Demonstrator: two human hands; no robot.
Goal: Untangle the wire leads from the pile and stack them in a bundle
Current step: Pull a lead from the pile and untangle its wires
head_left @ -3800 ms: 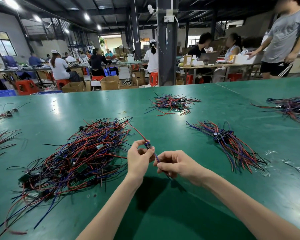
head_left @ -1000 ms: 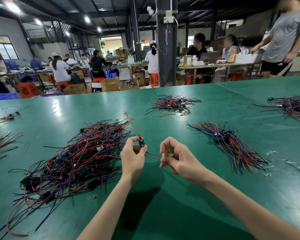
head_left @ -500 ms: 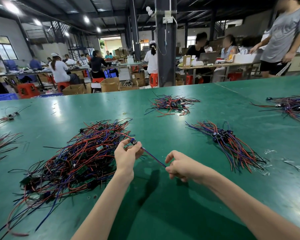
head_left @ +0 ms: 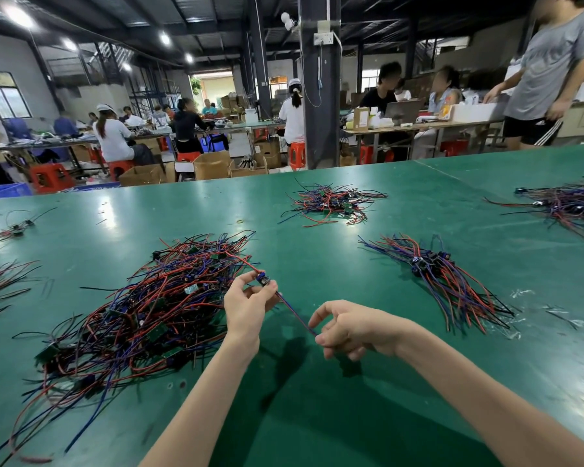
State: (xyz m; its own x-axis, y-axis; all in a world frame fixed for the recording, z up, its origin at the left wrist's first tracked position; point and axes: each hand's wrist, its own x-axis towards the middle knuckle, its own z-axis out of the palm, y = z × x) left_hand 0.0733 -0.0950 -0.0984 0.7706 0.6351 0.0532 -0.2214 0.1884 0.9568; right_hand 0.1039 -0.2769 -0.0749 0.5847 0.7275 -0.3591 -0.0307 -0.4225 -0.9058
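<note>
One lead strung between both hands, red end on the pile

Left hand (head_left: 248, 306) pinches the lead's blue module (head_left: 263, 280) at frame centre; right hand (head_left: 349, 328) pinches the lead (head_left: 294, 313) just lower right, fingers curled; lead's long axis runs diagonally, upper left to lower right; its red end runs up-left onto the pile (head_left: 142, 308), can't tell if it's snagged; bundle (head_left: 445, 281) sits right of centre on the green table (head_left: 317, 257), well apart from both hands, right hand nearer; bundle's axis is roughly parallel to the lead, so I'd expect a sideways carry rightward with little turning.
</note>
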